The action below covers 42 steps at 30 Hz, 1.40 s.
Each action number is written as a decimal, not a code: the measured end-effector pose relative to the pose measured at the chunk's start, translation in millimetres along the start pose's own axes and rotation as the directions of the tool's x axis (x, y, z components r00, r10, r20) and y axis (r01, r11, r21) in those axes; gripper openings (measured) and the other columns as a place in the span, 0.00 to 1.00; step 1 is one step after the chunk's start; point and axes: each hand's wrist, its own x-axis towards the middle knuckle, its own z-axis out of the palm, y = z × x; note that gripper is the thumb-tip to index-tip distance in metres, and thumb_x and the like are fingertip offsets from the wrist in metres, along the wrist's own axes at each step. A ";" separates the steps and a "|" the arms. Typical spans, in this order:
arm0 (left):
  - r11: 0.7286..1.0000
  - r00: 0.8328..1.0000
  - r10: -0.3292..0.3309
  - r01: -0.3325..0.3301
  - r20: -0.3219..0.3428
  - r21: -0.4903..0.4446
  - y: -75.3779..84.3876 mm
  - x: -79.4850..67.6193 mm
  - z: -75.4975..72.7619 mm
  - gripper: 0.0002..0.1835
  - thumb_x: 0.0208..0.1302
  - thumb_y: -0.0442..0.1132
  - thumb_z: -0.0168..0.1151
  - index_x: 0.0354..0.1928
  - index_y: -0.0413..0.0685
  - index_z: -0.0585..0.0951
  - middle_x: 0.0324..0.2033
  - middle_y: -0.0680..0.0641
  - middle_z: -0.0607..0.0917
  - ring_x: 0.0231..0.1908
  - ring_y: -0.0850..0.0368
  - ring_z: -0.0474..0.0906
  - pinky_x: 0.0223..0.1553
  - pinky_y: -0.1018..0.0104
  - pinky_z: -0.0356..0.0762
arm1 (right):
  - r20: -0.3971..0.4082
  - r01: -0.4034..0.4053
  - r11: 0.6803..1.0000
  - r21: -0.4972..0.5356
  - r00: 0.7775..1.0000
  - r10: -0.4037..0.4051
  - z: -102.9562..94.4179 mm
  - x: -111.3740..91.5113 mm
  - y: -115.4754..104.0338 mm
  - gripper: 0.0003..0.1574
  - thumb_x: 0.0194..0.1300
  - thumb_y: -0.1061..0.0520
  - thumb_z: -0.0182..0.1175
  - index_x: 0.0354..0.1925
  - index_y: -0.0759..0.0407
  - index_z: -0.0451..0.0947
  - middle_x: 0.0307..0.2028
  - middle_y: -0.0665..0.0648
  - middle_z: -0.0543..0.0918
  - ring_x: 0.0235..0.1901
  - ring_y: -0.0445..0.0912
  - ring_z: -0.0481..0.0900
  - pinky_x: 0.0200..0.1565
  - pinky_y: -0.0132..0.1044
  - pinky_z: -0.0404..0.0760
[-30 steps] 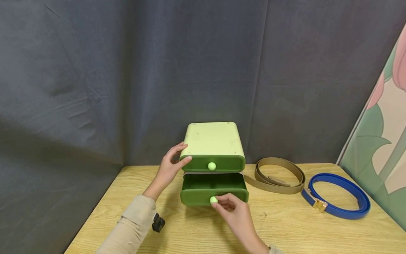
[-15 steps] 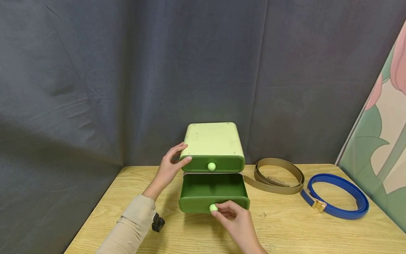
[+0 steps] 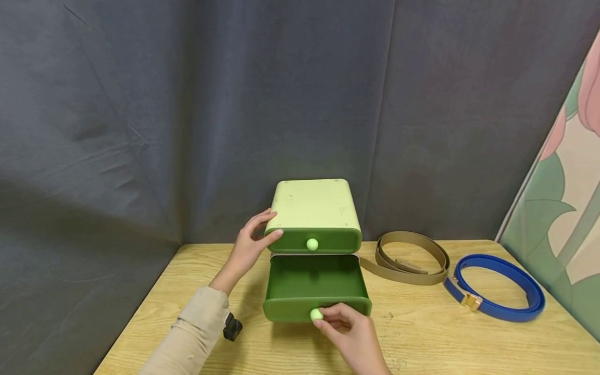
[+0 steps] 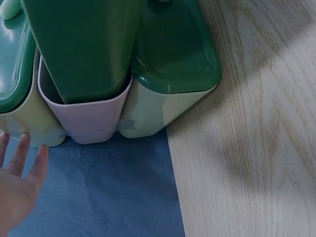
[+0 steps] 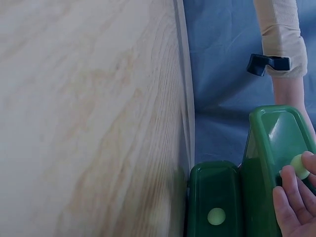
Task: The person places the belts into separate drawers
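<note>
A small stacked drawer cabinet (image 3: 314, 203) with a pale yellow-green top stands on the table. Its dark green middle drawer (image 3: 290, 310) is pulled well out, and its visible inside holds nothing. In the left wrist view, this drawer juts from a pink tier (image 4: 94, 121) between two closed ones. My right hand (image 3: 353, 333) pinches the round light green knob (image 3: 316, 314) on that drawer between thumb and fingers. At the cabinet's upper left front corner rests my left hand (image 3: 248, 247), straight fingers along the side and thumb at the front edge of the closed top drawer (image 3: 337, 240).
Right of the cabinet lies a coiled brown belt (image 3: 417, 278). Beside it, farther right, is a coiled blue belt (image 3: 511, 314) with a gold buckle. A grey curtain (image 3: 281, 104) hangs behind the wooden table (image 3: 422, 333), and a flower-patterned panel (image 3: 553, 224) borders its right side.
The middle drawer has slid farther out toward me, with my right hand moving along on its knob. My left hand has stayed in place on the cabinet.
</note>
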 end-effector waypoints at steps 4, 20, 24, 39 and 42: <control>1.000 1.000 0.003 -0.003 0.000 0.006 0.5 -0.1 -0.1 0.27 0.66 0.46 0.67 0.66 0.53 0.75 0.72 0.51 0.64 0.64 0.51 0.68 0.60 0.45 0.69 | -0.002 0.011 0.999 -0.033 1.000 -0.011 -1.0 -4.0 0.5 0.09 0.56 0.58 0.74 0.36 0.58 0.86 0.36 0.53 0.89 0.30 0.40 0.85 0.35 0.34 0.84; 1.000 1.000 -0.013 0.012 0.020 0.021 39.6 -13.9 -0.1 0.28 0.68 0.39 0.65 0.68 0.41 0.72 0.72 0.42 0.63 0.66 0.44 0.67 0.61 0.43 0.68 | 0.032 -0.004 1.000 -0.025 0.999 0.005 -1.8 -13.8 2.9 0.10 0.57 0.60 0.73 0.39 0.63 0.86 0.36 0.56 0.88 0.31 0.40 0.85 0.34 0.33 0.83; 1.000 1.000 -0.011 0.010 0.019 0.014 39.7 -14.3 0.1 0.28 0.68 0.39 0.65 0.68 0.41 0.72 0.73 0.42 0.63 0.66 0.44 0.67 0.61 0.43 0.68 | 0.043 0.001 0.999 -0.033 0.999 0.001 -2.2 -15.5 4.6 0.10 0.58 0.60 0.73 0.39 0.62 0.86 0.36 0.56 0.88 0.31 0.40 0.84 0.34 0.33 0.83; 1.000 1.000 -0.005 0.005 0.009 -0.004 6.4 -4.2 2.0 0.28 0.68 0.41 0.65 0.69 0.47 0.72 0.74 0.45 0.61 0.66 0.46 0.65 0.61 0.42 0.66 | 0.071 -0.023 1.000 -0.015 0.997 0.024 -3.5 -18.0 12.2 0.11 0.59 0.59 0.72 0.41 0.63 0.87 0.35 0.57 0.88 0.32 0.47 0.87 0.34 0.33 0.84; 1.000 1.000 0.004 -0.004 0.003 -0.002 -1.0 -2.3 1.9 0.28 0.67 0.43 0.66 0.68 0.51 0.73 0.73 0.48 0.62 0.65 0.49 0.67 0.59 0.44 0.67 | 0.071 -0.033 0.999 -0.015 0.997 0.034 -3.9 -18.1 11.3 0.11 0.59 0.59 0.72 0.41 0.63 0.87 0.35 0.57 0.88 0.32 0.46 0.86 0.34 0.33 0.84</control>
